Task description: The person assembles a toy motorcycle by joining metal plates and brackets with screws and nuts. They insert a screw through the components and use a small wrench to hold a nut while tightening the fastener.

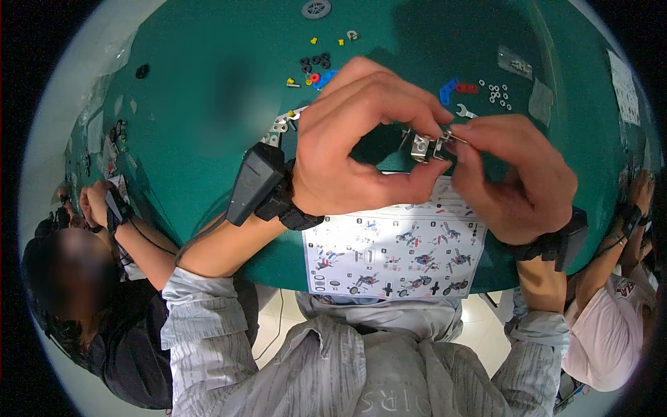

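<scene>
My left hand point(347, 139) pinches a small silver metal bracket point(420, 147) between thumb and fingertips, above the green table. The bracket has bent sides and a hole in its face. Close on its right, my right hand point(521, 177) is closed in a pinch around a thin metal piece point(450, 137) at the bracket's edge. Whether the two pieces are joined cannot be made out. Below both hands lies a printed instruction sheet point(396, 254) with assembly drawings.
On the green table point(187, 83) lie a blue plastic piece point(449, 91), a red plate point(467, 89), a small wrench point(465, 111) and several nuts point(495, 92). Black rings point(316, 61), a grey wheel point(316, 8) and a bag point(514, 63) are farther off. People sit on both sides.
</scene>
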A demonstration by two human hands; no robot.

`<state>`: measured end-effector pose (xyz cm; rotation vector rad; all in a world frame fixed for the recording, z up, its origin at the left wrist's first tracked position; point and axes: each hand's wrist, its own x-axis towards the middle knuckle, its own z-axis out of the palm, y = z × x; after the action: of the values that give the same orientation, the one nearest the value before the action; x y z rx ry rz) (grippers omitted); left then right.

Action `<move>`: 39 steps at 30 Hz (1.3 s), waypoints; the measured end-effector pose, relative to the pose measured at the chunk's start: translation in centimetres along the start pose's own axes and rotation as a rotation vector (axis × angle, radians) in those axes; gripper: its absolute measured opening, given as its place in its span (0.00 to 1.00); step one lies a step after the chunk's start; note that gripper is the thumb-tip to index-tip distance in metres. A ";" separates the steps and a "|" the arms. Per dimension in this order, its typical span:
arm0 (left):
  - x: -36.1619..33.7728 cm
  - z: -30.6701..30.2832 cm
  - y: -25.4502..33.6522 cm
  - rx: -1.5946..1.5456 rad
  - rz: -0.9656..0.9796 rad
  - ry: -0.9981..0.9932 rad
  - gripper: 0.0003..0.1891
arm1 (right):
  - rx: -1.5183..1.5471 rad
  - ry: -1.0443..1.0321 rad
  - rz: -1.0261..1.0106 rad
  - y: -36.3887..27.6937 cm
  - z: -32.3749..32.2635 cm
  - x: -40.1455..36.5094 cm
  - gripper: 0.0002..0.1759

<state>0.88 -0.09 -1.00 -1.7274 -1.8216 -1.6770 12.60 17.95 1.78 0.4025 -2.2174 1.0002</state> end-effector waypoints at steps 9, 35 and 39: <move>0.4 0.3 0.9 0.005 -0.090 0.037 0.19 | 0.008 -0.019 0.144 -0.2 -0.4 0.0 0.13; 0.3 -0.1 -0.2 0.036 -0.126 0.009 0.17 | -0.078 0.009 0.125 1.0 -0.1 0.7 0.12; 0.2 0.0 -0.2 0.012 -0.142 0.004 0.16 | -0.084 0.015 0.131 1.0 0.0 0.5 0.13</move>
<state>0.61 0.05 -0.99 -1.6232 -1.9915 -1.7145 11.74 18.61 1.61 0.2134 -2.2873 0.9701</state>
